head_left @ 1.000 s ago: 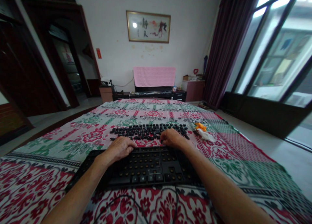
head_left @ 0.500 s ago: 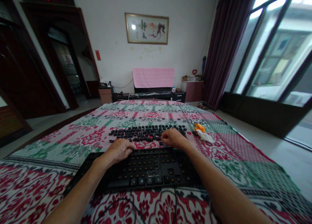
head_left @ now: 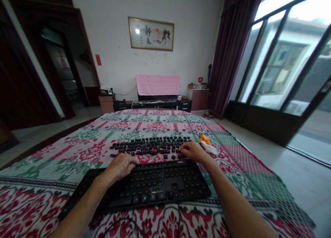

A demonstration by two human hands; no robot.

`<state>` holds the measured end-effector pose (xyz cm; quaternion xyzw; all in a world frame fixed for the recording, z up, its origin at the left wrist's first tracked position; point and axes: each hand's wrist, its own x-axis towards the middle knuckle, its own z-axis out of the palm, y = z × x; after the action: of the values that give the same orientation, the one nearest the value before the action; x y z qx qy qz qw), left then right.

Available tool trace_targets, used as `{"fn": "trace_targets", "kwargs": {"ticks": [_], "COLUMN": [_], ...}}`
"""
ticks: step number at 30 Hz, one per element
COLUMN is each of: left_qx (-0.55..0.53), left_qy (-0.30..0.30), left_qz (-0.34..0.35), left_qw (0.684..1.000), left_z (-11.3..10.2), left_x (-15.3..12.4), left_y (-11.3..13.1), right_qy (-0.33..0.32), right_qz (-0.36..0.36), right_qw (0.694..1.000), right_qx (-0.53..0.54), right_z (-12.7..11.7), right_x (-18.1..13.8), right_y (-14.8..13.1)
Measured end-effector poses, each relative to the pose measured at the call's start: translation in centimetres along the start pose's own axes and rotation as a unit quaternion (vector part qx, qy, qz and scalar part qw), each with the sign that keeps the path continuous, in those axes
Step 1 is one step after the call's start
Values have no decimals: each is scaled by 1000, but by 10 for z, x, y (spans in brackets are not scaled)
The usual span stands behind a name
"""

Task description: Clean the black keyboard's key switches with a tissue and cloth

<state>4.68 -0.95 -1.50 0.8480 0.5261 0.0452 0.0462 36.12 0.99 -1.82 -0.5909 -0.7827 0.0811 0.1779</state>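
A black keyboard [head_left: 165, 177] lies on the patterned cloth, most of its keycaps off and rows of small brown-gold switches bare. Some keycaps remain along its near edge. Beyond it, many loose black keycaps [head_left: 144, 146] are spread in rough rows. My left hand [head_left: 121, 167] rests at the keyboard's far edge, fingers curled together against it. At the right end of the loose keycaps is my right hand [head_left: 193, 151], fingers bent and close together, fingertips down among the caps. Whatever lies between those fingertips is hidden.
An orange item [head_left: 204, 139] and a crumpled white piece [head_left: 210, 148] lie just right of the keycaps. The keyboard's cable [head_left: 179, 217] runs toward me over the cloth [head_left: 157, 126]. Further off stands a low black cabinet [head_left: 124, 106] with a pink cloth [head_left: 158, 85] above it.
My right hand has shifted right along the keycaps, uncovering several that it hid before. My left hand stays at the keyboard's far edge. The whole view has turned slightly right.
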Motion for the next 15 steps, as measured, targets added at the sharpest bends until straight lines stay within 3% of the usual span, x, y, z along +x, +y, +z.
{"fn": "trace_targets", "kwargs": {"ticks": [15], "left_qx": [-5], "left_qy": [1], "left_qz": [-15], "left_qw": [1000], "left_z": [1], "left_x": [1], "left_y": [2], "right_qy": [-50], "right_qz": [104], "right_qw": [992], "right_qx": [-56], "right_z": [-28], "right_x": [-14], "right_y": [0]}}
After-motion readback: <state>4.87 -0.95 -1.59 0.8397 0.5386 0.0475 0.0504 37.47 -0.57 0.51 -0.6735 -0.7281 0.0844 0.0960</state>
